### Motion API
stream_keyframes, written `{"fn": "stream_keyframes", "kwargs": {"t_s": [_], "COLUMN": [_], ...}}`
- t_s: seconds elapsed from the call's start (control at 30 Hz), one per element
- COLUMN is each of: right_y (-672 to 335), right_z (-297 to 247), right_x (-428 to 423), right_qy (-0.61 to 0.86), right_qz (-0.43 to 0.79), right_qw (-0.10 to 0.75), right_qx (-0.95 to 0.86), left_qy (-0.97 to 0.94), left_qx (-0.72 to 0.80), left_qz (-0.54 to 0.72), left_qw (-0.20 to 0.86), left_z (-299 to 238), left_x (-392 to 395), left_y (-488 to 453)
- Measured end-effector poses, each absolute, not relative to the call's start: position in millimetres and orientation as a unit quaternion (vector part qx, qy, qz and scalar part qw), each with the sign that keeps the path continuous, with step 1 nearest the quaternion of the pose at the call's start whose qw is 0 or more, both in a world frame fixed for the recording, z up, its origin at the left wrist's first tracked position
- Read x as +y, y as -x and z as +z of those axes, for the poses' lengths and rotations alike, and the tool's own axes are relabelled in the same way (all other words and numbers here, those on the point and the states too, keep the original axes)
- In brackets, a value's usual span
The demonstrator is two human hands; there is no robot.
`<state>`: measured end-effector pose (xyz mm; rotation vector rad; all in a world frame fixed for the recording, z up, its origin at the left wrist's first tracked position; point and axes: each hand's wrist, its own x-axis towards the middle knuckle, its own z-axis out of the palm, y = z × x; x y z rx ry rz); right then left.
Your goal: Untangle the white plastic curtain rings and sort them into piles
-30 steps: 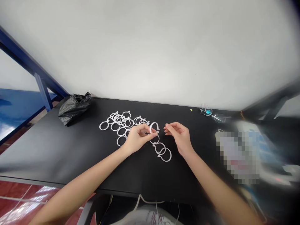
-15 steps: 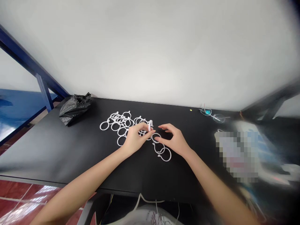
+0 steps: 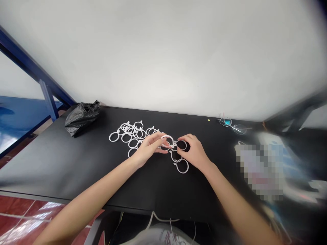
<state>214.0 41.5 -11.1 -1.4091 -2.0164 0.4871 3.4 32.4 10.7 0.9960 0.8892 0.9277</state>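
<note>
My left hand (image 3: pixel 147 148) pinches a thin white ring (image 3: pixel 168 136) between thumb and fingers, its small knobbed end pointing right. Just across from it, my right hand (image 3: pixel 196 152) has thumb and index finger on another white ring (image 3: pixel 186 147). The ends of the two rings meet or overlap between my hands; whether they are joined, I cannot tell. Below my right fingers lie two more rings, one (image 3: pixel 176 161) overlapping the other (image 3: pixel 182 172), both with small hooked ends. Left of my left hand spreads a loose pile of similar white rings (image 3: pixel 133 143), partly hidden by that hand.
A crumpled black plastic bag (image 3: pixel 82 117) rests at the back left of the black table (image 3: pixel 153 183). Eyeglasses (image 3: pixel 239 129) lie at the back right, by the white wall (image 3: pixel 163 61). A blurred pouch (image 3: pixel 259 170) and clear plastic are at right.
My left hand has turned its ring flatter and moved it slightly right. My right thumb and index finger have closed on a ring. The two lower rings have shifted slightly right.
</note>
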Motion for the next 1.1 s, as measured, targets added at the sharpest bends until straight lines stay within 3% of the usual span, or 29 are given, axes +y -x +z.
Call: {"fn": "stream_keyframes", "kwargs": {"t_s": [0.1,0.23,0.57,0.73,0.93,1.1], "right_y": [-211,-204,-196,-192,-189,-187], "right_z": [-5,3,-10,-7,-7,-7], "right_x": [37,27,23,21,17,15], "right_qy": [0.483,0.387,0.405,0.402,0.373,0.362], "right_qz": [0.169,0.248,0.234,0.246,0.296,0.316], "right_qw": [0.355,0.422,0.489,0.493,0.481,0.475], "right_qx": [-0.782,-0.782,-0.736,-0.731,-0.736,-0.737], "left_qy": [-0.446,-0.401,-0.374,-0.518,-0.763,-0.790], "left_qx": [0.398,0.410,0.403,0.429,0.412,0.422], "left_qz": [0.392,0.402,0.419,0.434,0.362,0.340], "left_qw": [0.699,0.714,0.722,0.599,0.342,0.287], "left_z": [9,6,2,6,3,-2], "left_x": [32,34,32,26,22,25], "left_y": [-4,-3,-5,-9,-4,-2]}}
